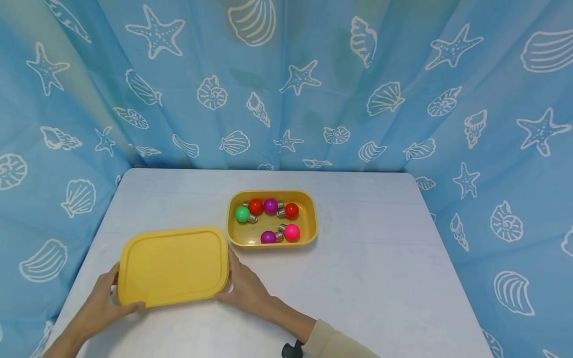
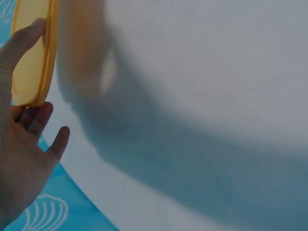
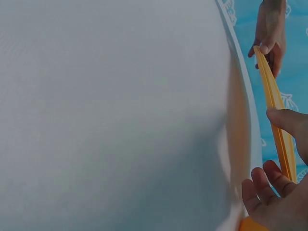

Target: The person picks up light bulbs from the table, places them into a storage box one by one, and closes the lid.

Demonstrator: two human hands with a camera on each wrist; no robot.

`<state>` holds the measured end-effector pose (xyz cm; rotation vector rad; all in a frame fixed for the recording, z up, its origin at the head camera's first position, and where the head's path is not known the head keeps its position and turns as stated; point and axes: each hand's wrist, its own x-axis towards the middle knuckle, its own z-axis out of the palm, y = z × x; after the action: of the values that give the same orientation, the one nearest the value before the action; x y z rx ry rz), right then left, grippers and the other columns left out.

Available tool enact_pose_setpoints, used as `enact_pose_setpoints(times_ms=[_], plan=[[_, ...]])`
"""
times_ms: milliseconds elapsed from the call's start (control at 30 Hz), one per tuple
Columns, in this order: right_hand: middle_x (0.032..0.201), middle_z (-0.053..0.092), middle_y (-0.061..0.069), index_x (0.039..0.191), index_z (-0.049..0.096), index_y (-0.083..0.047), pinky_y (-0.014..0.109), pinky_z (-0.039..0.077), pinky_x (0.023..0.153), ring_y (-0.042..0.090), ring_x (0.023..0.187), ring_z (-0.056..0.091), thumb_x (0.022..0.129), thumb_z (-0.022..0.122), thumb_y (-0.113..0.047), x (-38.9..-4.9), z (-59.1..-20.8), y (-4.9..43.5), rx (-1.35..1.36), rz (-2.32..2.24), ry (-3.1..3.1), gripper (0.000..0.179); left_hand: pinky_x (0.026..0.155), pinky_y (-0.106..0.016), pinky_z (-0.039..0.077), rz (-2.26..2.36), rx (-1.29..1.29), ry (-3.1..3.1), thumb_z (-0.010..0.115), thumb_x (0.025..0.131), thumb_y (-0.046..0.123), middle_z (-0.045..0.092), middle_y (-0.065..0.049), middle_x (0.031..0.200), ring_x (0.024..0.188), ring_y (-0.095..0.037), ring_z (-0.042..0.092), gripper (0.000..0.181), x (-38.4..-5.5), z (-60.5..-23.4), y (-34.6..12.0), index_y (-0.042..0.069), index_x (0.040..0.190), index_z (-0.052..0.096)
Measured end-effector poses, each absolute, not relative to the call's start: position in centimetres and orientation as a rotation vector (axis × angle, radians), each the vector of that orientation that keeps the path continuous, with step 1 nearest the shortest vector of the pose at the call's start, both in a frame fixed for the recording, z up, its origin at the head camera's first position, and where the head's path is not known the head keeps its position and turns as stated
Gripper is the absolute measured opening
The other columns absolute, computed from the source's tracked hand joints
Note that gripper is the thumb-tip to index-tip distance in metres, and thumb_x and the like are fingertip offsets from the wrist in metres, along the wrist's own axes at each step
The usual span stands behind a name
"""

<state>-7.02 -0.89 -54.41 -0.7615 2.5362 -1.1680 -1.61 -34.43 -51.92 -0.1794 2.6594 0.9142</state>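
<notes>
A yellow rectangular lid [image 1: 173, 267] with rounded corners is held between both hands at the table's left front. My left hand [image 1: 99, 304] grips its left end, the thumb at the near edge and the fingers at the far side. At the right end, my right hand [image 1: 247, 287] pinches the lid's edge; the right wrist view shows the thumb [image 3: 284, 120] on one face and fingers behind. Seen from the left wrist, the lid [image 2: 32, 67] hangs over the cloth and casts a shadow. Just beyond its right corner stands a yellow box [image 1: 250, 234] without a cover.
Inside the box lie several small colored bulbs with metal screw bases, among them a green bulb [image 1: 242, 214] and a pink bulb [image 1: 292, 232]. A white cloth [image 1: 380, 258] covers the table. Blue curtains [image 1: 286, 124] with shell prints enclose its back and sides.
</notes>
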Motion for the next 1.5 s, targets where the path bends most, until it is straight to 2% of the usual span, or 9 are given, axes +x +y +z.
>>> enact_pose_setpoints(times_ms=[100, 333, 600, 867, 1033, 1100, 1200, 1300, 1500], plan=[[0.143, 0.052, 0.007, 0.16, 0.0, -0.009, 0.03, 0.045, 0.102, 0.017, 0.122, 0.055, 0.077, 0.089, -0.027, -7.2, -53.9, -0.5, -0.77, -1.16, 2.545, 0.123, 0.089, -0.067, 0.04, 0.909, -0.132, 2.676, 0.084, 0.078, 0.042, 0.029, -0.037, 0.129, 0.11, -0.048, 0.039, 0.128, -1.8, -51.5, -34.4, -0.017, 0.15, -0.004], [0.133, 0.057, 0.001, 0.16, 0.004, -0.011, 0.027, 0.047, 0.097, 0.012, 0.115, 0.057, 0.076, 0.089, -0.033, -7.9, -53.3, 0.4, -0.799, -1.221, 2.552, 0.121, 0.086, -0.062, 0.04, 0.944, -0.034, 2.724, 0.088, 0.076, 0.037, 0.031, -0.033, 0.126, 0.11, -0.044, 0.038, 0.13, -2.2, -50.4, -33.6, -0.013, 0.152, -0.004], [0.137, 0.052, -0.007, 0.158, 0.01, -0.026, 0.031, 0.05, 0.096, 0.01, 0.119, 0.053, 0.076, 0.087, -0.04, -9.3, -52.0, 2.2, -0.757, -1.276, 2.519, 0.113, 0.086, -0.062, 0.041, 0.953, -0.036, 2.755, 0.088, 0.073, 0.042, 0.033, -0.031, 0.129, 0.111, -0.043, 0.039, 0.133, -3.1, -49.2, -31.6, -0.004, 0.156, -0.005], [0.149, 0.047, -0.004, 0.161, 0.004, -0.023, 0.031, 0.048, 0.099, 0.013, 0.124, 0.053, 0.075, 0.087, -0.042, -10.1, -51.6, 4.4, -0.682, -1.205, 2.562, 0.121, 0.084, -0.057, 0.044, 1.003, 0.107, 2.834, 0.091, 0.071, 0.04, 0.043, -0.022, 0.124, 0.11, -0.035, 0.041, 0.131, -4.5, -48.8, -29.8, 0.005, 0.16, 0.0], [0.154, 0.043, 0.003, 0.162, 0.003, -0.018, 0.03, 0.051, 0.094, 0.018, 0.113, 0.058, 0.077, 0.086, -0.043, -10.5, -51.3, 5.8, -0.568, -1.124, 2.579, 0.122, 0.082, -0.056, 0.047, 0.977, 0.1, 2.852, 0.089, 0.071, 0.046, 0.045, -0.019, 0.121, 0.107, -0.034, 0.042, 0.131, -5.7, -48.9, -28.4, 0.007, 0.16, 0.002], [0.155, 0.041, 0.003, 0.162, 0.003, -0.018, 0.029, 0.052, 0.092, 0.019, 0.115, 0.057, 0.077, 0.086, -0.042, -10.8, -51.2, 6.3, -0.528, -1.112, 2.584, 0.121, 0.082, -0.055, 0.048, 1.006, 0.13, 2.864, 0.09, 0.071, 0.044, 0.045, -0.018, 0.122, 0.108, -0.033, 0.042, 0.129, -6.2, -49.2, -27.9, 0.008, 0.16, 0.004], [0.159, 0.033, 0.001, 0.162, 0.003, -0.02, 0.031, 0.05, 0.098, 0.018, 0.131, 0.047, 0.077, 0.087, -0.035, -11.3, -51.1, 7.1, -0.505, -1.145, 2.585, 0.121, 0.082, -0.052, 0.047, 1.052, 0.192, 2.888, 0.09, 0.072, 0.04, 0.047, -0.016, 0.122, 0.107, -0.03, 0.043, 0.127, -7.0, -49.6, -27.1, 0.01, 0.161, 0.005], [0.161, 0.029, -0.001, 0.162, 0.001, -0.022, 0.035, 0.047, 0.102, 0.018, 0.138, 0.039, 0.076, 0.089, -0.029, -11.7, -51.0, 8.0, -0.519, -1.181, 2.588, 0.123, 0.082, -0.051, 0.045, 1.093, 0.238, 2.9, 0.092, 0.071, 0.032, 0.047, -0.016, 0.12, 0.107, -0.03, 0.042, 0.125, -7.7, -49.9, -26.3, 0.009, 0.161, 0.007], [0.152, 0.044, 0.009, 0.161, 0.005, -0.011, 0.039, 0.049, 0.1, 0.022, 0.115, 0.055, 0.076, 0.088, -0.035, -12.5, -50.7, 9.9, -0.489, -1.051, 2.689, 0.121, 0.087, -0.056, 0.046, 1.086, 0.239, 2.895, 0.091, 0.071, 0.029, 0.045, -0.019, 0.123, 0.111, -0.034, 0.04, 0.126, -9.2, -50.2, -24.4, 0.005, 0.16, 0.005]])
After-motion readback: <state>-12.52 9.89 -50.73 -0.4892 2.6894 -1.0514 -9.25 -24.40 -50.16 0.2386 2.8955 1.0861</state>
